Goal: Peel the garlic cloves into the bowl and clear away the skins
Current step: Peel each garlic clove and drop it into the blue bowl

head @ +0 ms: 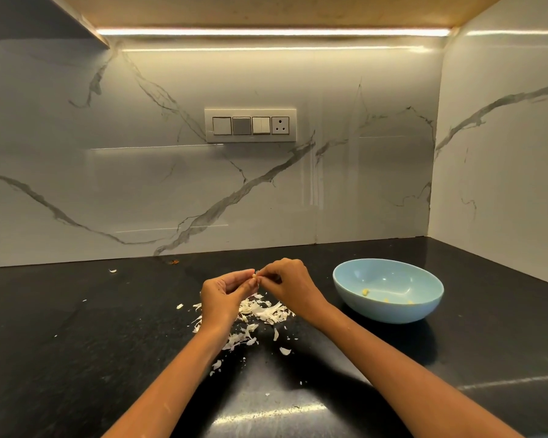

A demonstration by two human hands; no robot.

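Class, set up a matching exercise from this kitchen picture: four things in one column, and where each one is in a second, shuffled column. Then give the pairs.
Things
1. garlic clove
2. garlic skins
3. light blue bowl
4. switch panel

Places
A. on the marble wall
B. on the black counter, to the right of both hands
C. pinched between the left hand and right hand
D. scattered on the counter beneath the hands

Pairs: 1-C, 2-D, 3-B, 4-A

Kitchen corner in warm light
Black counter (76, 358) meets grey-veined white marble walls (345, 191); a switch panel (250, 125) sits on the back wall; a light strip (272, 32) glows under the overhead cabinet (266, 9).
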